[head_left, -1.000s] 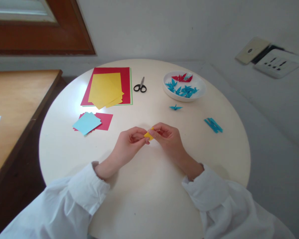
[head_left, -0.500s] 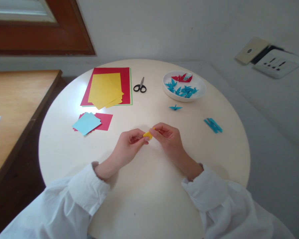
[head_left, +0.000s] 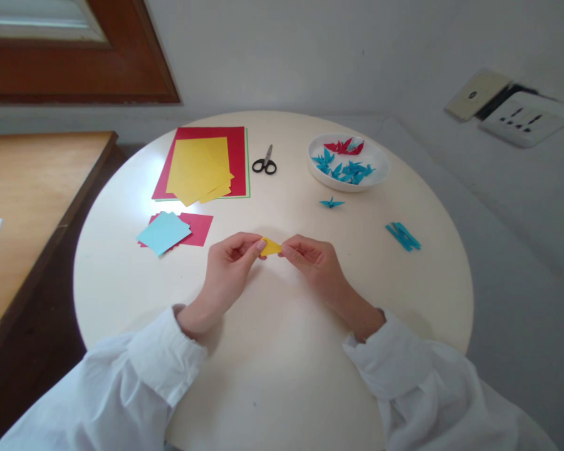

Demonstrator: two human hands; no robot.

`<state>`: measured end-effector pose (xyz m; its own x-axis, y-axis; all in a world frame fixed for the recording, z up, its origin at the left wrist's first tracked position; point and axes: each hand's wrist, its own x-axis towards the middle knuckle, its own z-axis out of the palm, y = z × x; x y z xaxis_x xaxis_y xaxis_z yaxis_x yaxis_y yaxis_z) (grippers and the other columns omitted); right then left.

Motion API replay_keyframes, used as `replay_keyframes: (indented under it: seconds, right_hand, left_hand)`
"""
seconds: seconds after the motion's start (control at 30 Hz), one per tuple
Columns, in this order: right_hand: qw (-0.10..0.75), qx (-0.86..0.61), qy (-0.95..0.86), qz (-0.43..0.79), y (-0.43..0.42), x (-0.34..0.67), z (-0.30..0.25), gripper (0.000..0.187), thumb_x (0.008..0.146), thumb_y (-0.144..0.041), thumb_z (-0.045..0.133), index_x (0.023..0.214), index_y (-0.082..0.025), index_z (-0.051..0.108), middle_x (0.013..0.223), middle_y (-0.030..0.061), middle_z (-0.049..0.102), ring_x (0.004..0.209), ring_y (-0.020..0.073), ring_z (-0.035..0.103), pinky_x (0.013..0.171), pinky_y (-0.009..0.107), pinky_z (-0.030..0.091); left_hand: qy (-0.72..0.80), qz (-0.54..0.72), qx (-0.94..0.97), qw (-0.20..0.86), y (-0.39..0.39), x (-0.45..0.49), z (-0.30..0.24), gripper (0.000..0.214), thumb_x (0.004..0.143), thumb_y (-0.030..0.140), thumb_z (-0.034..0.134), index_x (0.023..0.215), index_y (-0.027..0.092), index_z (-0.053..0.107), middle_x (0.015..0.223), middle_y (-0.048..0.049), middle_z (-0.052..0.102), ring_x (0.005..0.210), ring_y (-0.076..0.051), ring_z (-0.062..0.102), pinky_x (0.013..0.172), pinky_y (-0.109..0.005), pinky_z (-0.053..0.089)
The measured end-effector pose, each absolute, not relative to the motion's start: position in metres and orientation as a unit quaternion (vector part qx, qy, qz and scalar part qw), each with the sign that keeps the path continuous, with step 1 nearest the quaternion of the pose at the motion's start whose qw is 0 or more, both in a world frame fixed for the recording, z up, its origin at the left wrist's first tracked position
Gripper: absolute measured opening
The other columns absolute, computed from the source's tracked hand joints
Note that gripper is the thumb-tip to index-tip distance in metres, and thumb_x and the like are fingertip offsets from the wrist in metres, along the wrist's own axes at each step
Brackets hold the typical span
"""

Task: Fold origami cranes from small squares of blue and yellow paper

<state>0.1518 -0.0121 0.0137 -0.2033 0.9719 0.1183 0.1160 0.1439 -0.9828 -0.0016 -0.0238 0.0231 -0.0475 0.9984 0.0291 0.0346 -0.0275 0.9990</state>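
Between my hands is a small folded piece of yellow paper (head_left: 271, 247), tapering to a point on the right. My left hand (head_left: 232, 260) pinches its wide end between thumb and fingers. My right hand (head_left: 313, 258) grips the narrow tip, hiding that end. Both hands are over the middle of the white round table (head_left: 267, 363). Beyond my right hand lies a single blue paper crane (head_left: 331, 203). Behind it, a white dish (head_left: 316, 176) holds several blue cranes (head_left: 352, 172) and red ones (head_left: 343, 147).
Larger yellow sheets (head_left: 198, 168) lie on red sheets (head_left: 237, 153) at the back left, with black-handled scissors (head_left: 264, 164) beside them. Nearer are light blue squares (head_left: 163, 232) over pink-red paper (head_left: 200, 229). Blue strips (head_left: 403, 236) lie on the right.
My left hand has shifted left and slightly up along the yellow paper, so more of it shows as a tapered shape. My right hand has barely moved, still holding its end.
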Motion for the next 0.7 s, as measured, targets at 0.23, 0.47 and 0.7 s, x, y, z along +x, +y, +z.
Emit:
replay_keyframes:
  seconds: [0.23,0.47,0.7]
  right_hand:
    - [0.455,-0.453,-0.618,0.453,-0.0120,0.1523,0.0098,0.021,0.078,-0.033,0.057,0.064,-0.018,0.062,0.064,0.0007,0.063,0.064,0.0133,0.055,0.062,0.027,0.042]
    - [0.471,-0.470,-0.573,0.479,-0.0110,0.1501,0.0111,0.020,0.075,-0.033,0.059,0.061,-0.018,0.060,0.062,-0.0001,0.061,0.062,0.0129,0.054,0.061,0.026,0.042]
    - [0.448,-0.486,-0.572,0.485,-0.0097,0.1495,0.0099,0.019,0.072,-0.032,0.061,0.059,-0.018,0.060,0.059,-0.0010,0.060,0.061,0.0128,0.053,0.059,0.026,0.042]
  left_hand:
    - [0.495,0.538,0.465,0.500,-0.0218,-0.0014,0.0206,0.026,0.068,0.033,0.072,0.085,0.017,0.060,0.067,-0.0004,0.068,0.064,-0.014,0.064,0.060,-0.025,0.050]
    - [0.478,0.517,0.470,0.532,-0.0228,-0.0007,0.0227,0.030,0.068,0.028,0.071,0.089,0.019,0.052,0.063,0.0025,0.067,0.066,-0.015,0.067,0.064,-0.026,0.052]
    - [0.478,0.530,0.518,0.473,-0.0221,-0.0019,0.0203,0.015,0.071,0.028,0.068,0.078,0.016,0.063,0.076,-0.0026,0.067,0.069,-0.014,0.064,0.063,-0.025,0.052]
